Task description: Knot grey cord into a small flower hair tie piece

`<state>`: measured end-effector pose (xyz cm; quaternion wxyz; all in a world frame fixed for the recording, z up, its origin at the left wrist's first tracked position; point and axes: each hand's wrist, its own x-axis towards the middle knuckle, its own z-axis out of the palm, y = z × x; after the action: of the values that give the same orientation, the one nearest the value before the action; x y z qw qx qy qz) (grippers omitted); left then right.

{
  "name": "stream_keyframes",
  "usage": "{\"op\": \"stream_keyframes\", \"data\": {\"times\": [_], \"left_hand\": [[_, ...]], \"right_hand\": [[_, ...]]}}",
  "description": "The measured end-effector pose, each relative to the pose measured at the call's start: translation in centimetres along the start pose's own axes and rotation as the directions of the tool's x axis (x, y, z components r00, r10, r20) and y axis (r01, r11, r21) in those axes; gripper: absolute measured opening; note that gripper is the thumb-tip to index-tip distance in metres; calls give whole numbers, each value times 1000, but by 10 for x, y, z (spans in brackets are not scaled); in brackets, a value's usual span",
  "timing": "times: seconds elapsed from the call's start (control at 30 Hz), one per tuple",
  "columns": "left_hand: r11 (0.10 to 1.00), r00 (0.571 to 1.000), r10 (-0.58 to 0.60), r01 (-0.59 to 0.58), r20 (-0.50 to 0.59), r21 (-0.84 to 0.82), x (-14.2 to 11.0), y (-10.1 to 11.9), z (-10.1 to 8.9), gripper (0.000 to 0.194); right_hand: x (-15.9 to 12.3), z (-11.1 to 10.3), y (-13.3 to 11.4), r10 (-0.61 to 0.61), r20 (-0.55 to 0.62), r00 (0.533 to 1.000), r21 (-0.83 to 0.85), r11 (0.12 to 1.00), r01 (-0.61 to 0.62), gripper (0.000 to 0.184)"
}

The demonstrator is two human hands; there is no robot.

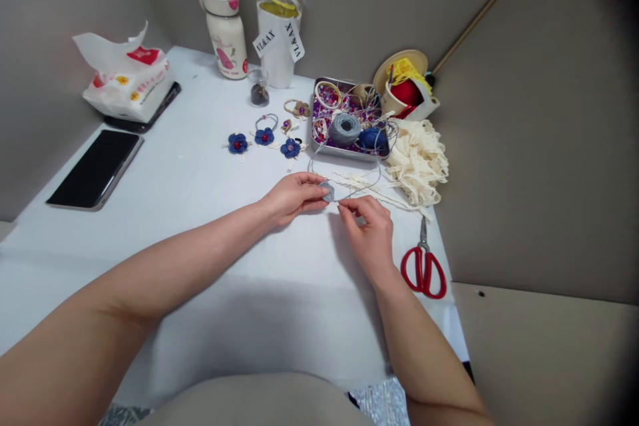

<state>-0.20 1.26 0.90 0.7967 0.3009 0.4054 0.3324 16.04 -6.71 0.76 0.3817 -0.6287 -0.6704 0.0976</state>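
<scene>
Two hands (294,198), three blue flowers (264,136), one pair of scissors (423,265)

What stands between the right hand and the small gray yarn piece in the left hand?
Nothing visible blocks it: the right hand is just beside the small gray yarn piece, with only a thin gray thread across the gap.

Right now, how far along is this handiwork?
Three blue flowers on the table look finished. In hand, the left hand holds a small grey disc while the right hand pinches a thread beside it. Still left, it seems, are the grey yarn ball and blue yarn ball in the tin, plus the cream lace heaped beside it.
</scene>
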Motion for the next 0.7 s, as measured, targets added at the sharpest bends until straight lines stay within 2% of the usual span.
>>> {"op": "stream_keyframes", "data": {"times": [0.17, 0.37, 0.7], "left_hand": [[1000, 999, -25, 25, 35, -11, 0, -1, 0, 13], [1000, 996, 14, -16, 82, 22, -1, -2, 1, 35], [991, 995, 67, -75, 77, 107, -2, -2, 1, 37]], "right_hand": [[1, 0, 2, -3, 13, 1000, -33, 999, 3, 10], [0, 0, 1, 1, 18, 1000, -45, 999, 0, 9], [1, -2, -1, -21, 15, 1000, -19, 1000, 22, 9]]}}
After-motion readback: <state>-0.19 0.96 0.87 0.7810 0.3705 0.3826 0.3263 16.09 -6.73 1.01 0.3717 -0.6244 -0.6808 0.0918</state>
